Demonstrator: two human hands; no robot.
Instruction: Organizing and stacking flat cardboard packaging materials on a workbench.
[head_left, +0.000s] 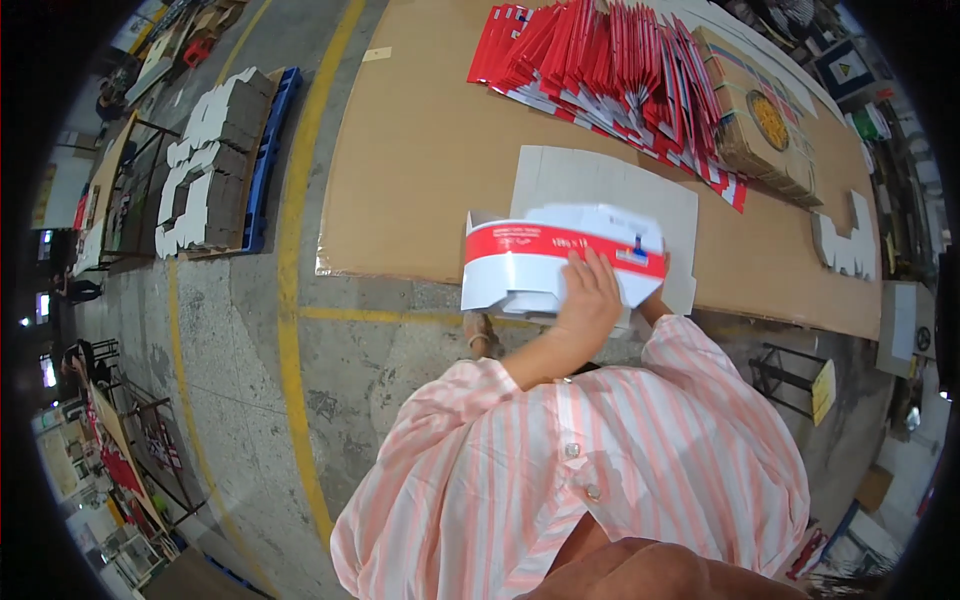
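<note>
A white cardboard carton (510, 270) with a red printed band is held at the near edge of the table, partly folded, its white flaps standing up and slightly blurred. My left hand (590, 295) lies across its near wall, fingers on the red band and thumb side hidden. At the carton's right end is my right hand (655, 303), gripping it, most of its fingers behind the cardboard. Beneath and beyond the carton lies a flat light-grey cardboard sheet (565, 175).
Many flat red-and-white cartons (600, 50) stand fanned at the table's back, beside a strapped brown bundle (760, 120). White cut cardboard (850, 245) lies at the right. The brown tabletop (400, 170) ends near me. Left on the floor, white stacks (215, 150) sit on a blue pallet (270, 150).
</note>
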